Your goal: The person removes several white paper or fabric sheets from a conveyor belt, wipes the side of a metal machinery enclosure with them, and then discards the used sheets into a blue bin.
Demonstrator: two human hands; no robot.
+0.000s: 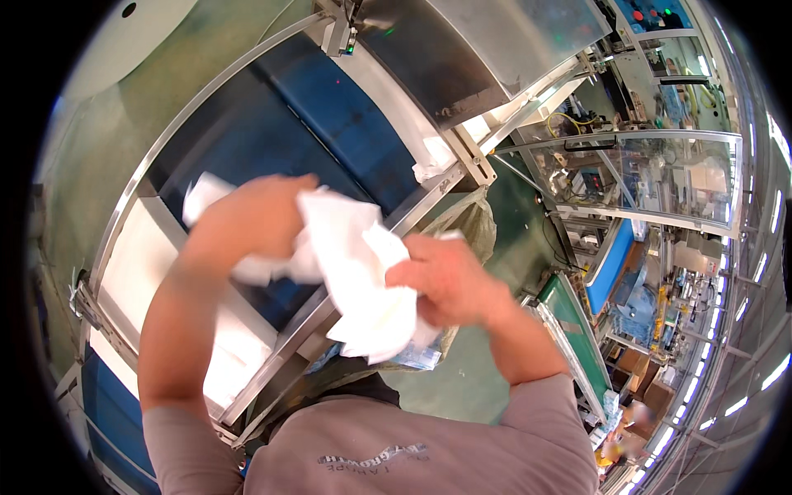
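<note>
A crumpled white sheet (355, 276), soft like cloth or paper, is bunched between my hands above the conveyor's near metal rail. My right hand (450, 280) is closed on its right side, thumb over the folds. Blurred by motion, my left hand (256, 219) is over the dark blue belt (247, 124). White material (206, 195) pokes out on both sides of the left hand, which looks curled round it, though its fingers are mostly hidden. Whether this is one sheet or several I cannot tell.
A metal rail (285, 359) edges the conveyor in front of me. Beneath my right hand hangs a translucent bag (470, 223) with pale pieces inside. A metal cover (487, 58) spans the conveyor's far end. Machines with clear guard doors (635, 177) and a green belt (573, 330) stand to the right.
</note>
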